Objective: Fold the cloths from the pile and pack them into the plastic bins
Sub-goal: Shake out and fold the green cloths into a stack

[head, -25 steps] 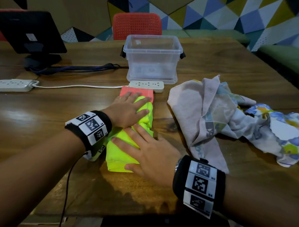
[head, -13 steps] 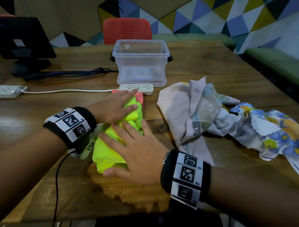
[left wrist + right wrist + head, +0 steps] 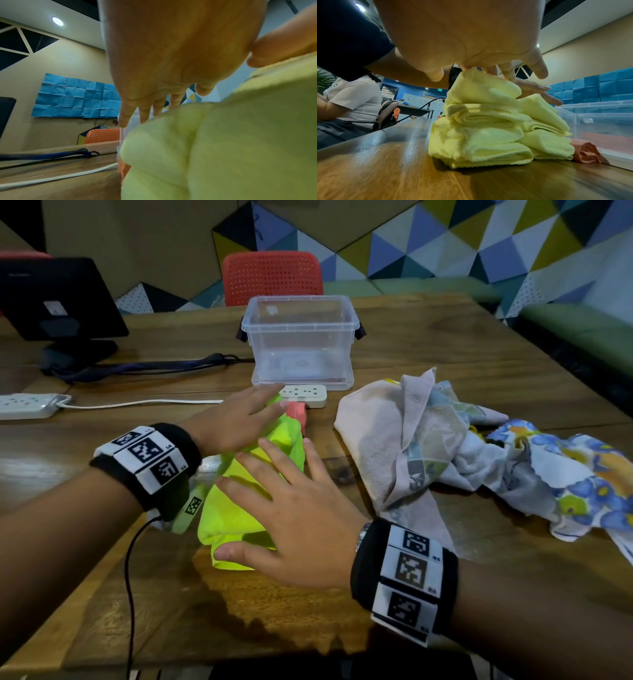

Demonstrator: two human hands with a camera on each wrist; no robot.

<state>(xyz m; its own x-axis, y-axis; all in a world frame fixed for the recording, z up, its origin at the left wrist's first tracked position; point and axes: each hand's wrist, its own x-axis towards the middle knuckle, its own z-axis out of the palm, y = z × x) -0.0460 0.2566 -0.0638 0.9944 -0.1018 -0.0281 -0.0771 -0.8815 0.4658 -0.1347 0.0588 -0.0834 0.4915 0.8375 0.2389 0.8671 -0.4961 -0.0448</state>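
Note:
A folded neon-yellow cloth point(image 3: 236, 508) lies bunched in layers on the wooden table point(image 3: 411, 354), seen close up in both wrist views point(image 3: 223, 142) point(image 3: 481, 128). My left hand point(image 3: 236, 419) rests flat on its far end with straight fingers. My right hand point(image 3: 287, 508) lies spread over its near part, fingers straight. A folded coral cloth point(image 3: 298, 412) peeks out beyond the yellow one point(image 3: 587, 152). The clear plastic bin point(image 3: 299, 337) stands behind, with no cloth in it. The pile of unfolded cloths point(image 3: 462, 446) lies to the right.
A white power strip point(image 3: 305, 395) sits between the cloths and the bin, another point(image 3: 27, 405) at far left. A black monitor point(image 3: 58, 299) and dark strap point(image 3: 147, 366) are back left. A red chair point(image 3: 272, 277) stands behind the table. A seated person point(image 3: 351, 102) is nearby.
The yellow cloth has bunched up higher under both hands. My left hand slid forward along it, covering most of the coral cloth. The head view shifted slightly.

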